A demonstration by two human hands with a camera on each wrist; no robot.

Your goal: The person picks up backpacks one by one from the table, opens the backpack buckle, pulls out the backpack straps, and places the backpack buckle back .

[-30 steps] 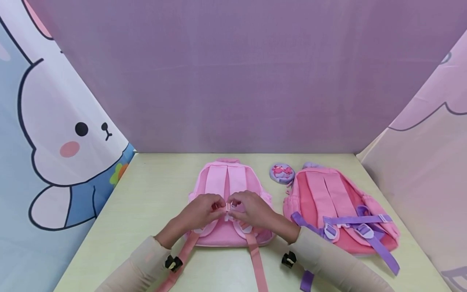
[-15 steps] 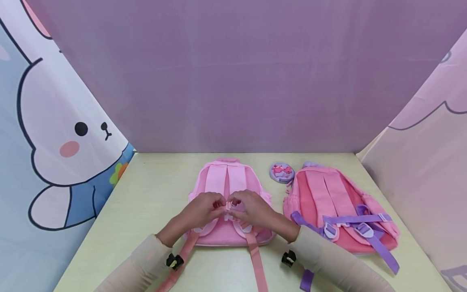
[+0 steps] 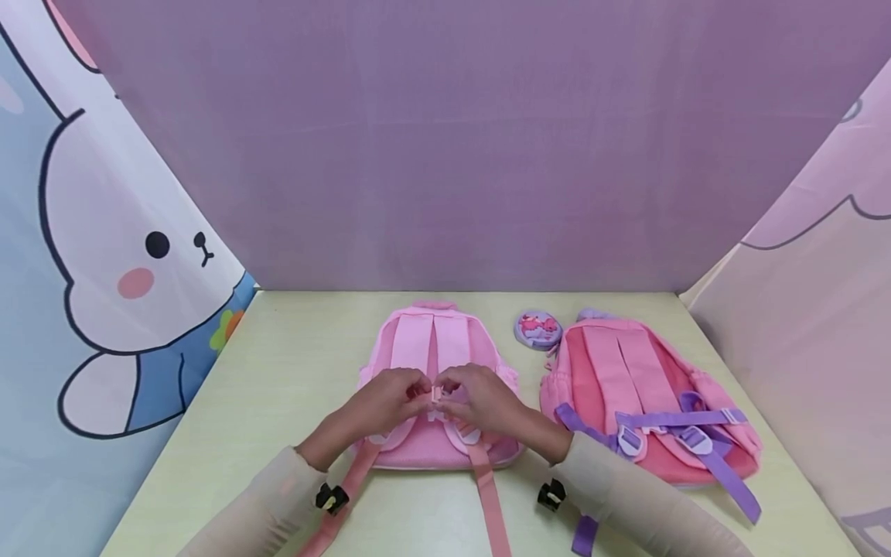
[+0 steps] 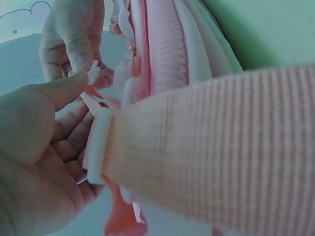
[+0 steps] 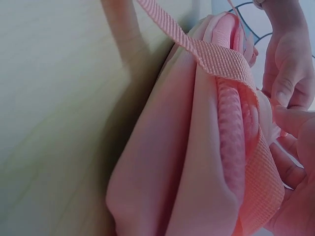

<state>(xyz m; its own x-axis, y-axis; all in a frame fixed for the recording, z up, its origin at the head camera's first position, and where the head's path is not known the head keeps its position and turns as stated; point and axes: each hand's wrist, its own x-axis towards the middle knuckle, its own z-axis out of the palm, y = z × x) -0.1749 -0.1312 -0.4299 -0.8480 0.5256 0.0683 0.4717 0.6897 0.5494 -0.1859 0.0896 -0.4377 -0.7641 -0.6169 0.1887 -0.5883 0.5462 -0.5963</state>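
Observation:
A light pink backpack (image 3: pixel 433 455) lies on the table, its shoulder straps (image 3: pixel 452 340) facing up. Over its middle, both hands meet at a small pale buckle (image 3: pixel 437 394) on a narrow strap. Thumb and fingers of the left hand (image 3: pixel 387 400) pinch its left end, and the right hand (image 3: pixel 480 398) pinches the other. In the left wrist view, a white piece of the buckle (image 4: pixel 93 73) shows between the fingertips, while a wide ribbed strap (image 4: pixel 206 147) fills the front. Fingers partly cover the buckle, so I cannot tell whether its halves are joined.
To the right lies a coral backpack (image 3: pixel 604 363) with purple straps (image 3: pixel 685 418). A round lilac pouch (image 3: pixel 538 330) sits behind, between the bags. Salmon strap tails (image 3: pixel 490 499) run from the pink bag toward the front edge. A purple panel (image 3: pixel 459 155) closes the back.
Hardly anything differs. Both hands stay at the buckle with only very slight finger movement, and the two backpacks keep their places.

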